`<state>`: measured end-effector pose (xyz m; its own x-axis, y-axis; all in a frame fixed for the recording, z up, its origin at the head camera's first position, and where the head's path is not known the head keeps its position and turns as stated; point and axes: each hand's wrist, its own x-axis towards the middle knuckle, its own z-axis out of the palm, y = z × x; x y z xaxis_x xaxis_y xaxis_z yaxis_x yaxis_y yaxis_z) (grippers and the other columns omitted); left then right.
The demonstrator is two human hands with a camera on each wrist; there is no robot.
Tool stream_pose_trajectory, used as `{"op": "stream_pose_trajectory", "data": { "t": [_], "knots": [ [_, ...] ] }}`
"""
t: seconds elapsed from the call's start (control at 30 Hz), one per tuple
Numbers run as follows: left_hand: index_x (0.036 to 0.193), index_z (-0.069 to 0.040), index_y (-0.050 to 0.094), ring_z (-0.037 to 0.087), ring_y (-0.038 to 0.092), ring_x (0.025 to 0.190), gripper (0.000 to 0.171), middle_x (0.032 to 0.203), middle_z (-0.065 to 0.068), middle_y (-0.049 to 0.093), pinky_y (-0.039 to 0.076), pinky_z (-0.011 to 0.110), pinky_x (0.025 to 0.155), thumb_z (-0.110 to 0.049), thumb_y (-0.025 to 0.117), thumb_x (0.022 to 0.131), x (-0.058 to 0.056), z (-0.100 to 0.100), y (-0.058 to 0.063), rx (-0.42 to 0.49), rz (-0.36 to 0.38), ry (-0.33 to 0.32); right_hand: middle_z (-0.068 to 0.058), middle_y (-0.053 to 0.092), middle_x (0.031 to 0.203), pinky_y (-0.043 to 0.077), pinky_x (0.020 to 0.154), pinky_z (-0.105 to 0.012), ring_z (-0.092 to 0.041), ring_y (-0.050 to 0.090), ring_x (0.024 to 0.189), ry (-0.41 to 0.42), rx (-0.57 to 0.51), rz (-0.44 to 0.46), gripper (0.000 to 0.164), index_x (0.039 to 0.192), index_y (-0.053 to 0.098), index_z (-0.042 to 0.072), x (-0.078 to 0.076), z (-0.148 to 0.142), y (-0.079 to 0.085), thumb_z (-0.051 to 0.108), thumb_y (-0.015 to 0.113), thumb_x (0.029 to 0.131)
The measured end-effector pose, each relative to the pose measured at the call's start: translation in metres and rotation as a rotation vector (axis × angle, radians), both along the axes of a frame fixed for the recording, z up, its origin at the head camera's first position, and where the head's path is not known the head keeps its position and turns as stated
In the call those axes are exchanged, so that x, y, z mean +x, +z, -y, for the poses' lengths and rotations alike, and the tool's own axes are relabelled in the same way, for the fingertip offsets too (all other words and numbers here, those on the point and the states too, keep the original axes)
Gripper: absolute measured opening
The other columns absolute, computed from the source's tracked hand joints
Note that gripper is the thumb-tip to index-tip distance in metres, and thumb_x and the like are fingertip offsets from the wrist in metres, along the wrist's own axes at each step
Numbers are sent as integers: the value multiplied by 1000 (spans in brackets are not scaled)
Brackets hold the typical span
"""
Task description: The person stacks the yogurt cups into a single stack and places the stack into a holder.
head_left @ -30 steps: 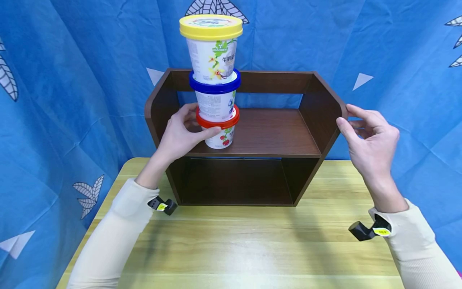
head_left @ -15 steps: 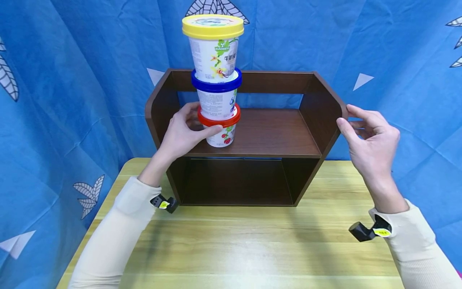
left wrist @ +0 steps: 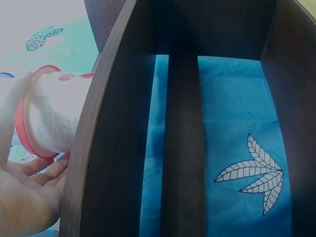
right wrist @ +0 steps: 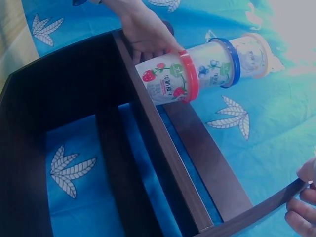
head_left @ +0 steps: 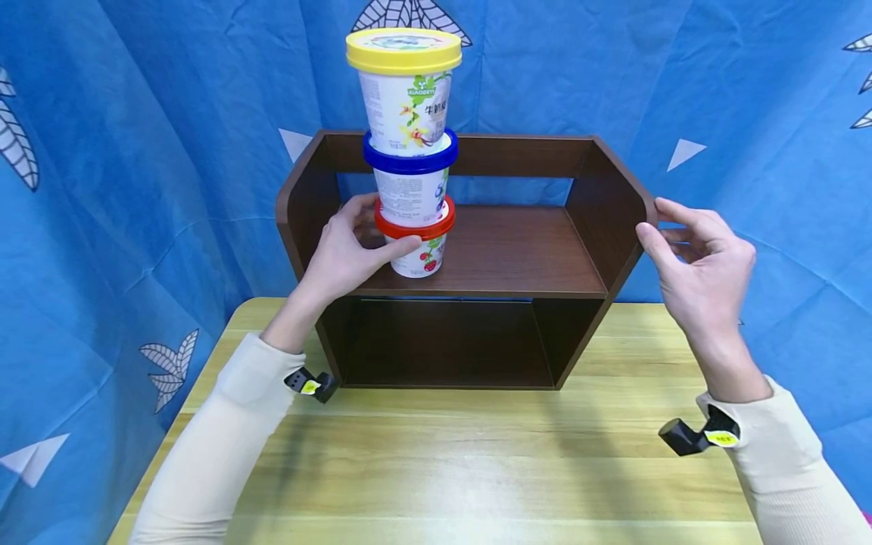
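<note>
Three white paper tubs stand in an upright stack on the upper board of a dark brown shelf. The bottom tub has a red lid and printed berries, the middle tub a blue lid, the top tub a yellow lid. My left hand grips the bottom tub near its lid, thumb across the front and fingers behind, partly hidden. In the left wrist view, fingers lie against this tub. My right hand pinches the front edge of the shelf's right side panel.
The shelf stands at the back of a light wooden table, with a lower compartment under the upper board. A blue curtain with white leaf prints hangs behind. Both wrists carry small black cameras.
The stack of tubs has shifted slightly right and back, with my left hand still around the bottom one. My right hand stays at the side panel.
</note>
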<state>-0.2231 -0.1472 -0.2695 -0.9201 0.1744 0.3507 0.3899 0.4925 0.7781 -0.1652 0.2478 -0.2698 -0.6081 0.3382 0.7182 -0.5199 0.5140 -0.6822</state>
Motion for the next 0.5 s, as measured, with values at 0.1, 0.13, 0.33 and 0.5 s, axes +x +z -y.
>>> {"op": "stream_pose_trajectory", "data": {
  "t": [0.1, 0.13, 0.33, 0.5],
  "knots": [
    [156, -16, 41, 24, 63, 129, 84, 150, 5, 58, 61, 48, 105, -43, 84, 89, 1, 1, -1, -1, -7, 4, 27, 72, 101, 54, 77, -9, 10, 68, 82, -3, 5, 10, 34, 124, 78, 9, 0, 0, -1, 4, 80, 91],
    [156, -16, 41, 24, 63, 130, 84, 151, 6, 58, 61, 48, 106, -43, 83, 89, 1, 1, -2, -1, -9, 3, 28, 71, 100, 54, 78, -8, 10, 68, 82, -4, 5, 16, 34, 125, 78, 9, 1, -1, -1, 4, 80, 91],
    [156, -13, 41, 29, 66, 129, 79, 149, 11, 60, 60, 51, 107, -35, 82, 92, 4, 7, -3, 38, -34, -11, 26, 73, 101, 55, 77, -9, 10, 69, 81, 2, -14, 10, 34, 123, 78, 5, 2, -2, -3, 1, 80, 89],
    [154, -10, 44, 31, 68, 127, 73, 146, 13, 63, 60, 52, 106, -31, 80, 94, 12, 14, -4, 87, -47, -14, 22, 74, 100, 55, 78, -9, 9, 70, 79, 16, -32, -8, 32, 120, 79, 2, 5, -3, -4, -1, 80, 88]
  ]
}}
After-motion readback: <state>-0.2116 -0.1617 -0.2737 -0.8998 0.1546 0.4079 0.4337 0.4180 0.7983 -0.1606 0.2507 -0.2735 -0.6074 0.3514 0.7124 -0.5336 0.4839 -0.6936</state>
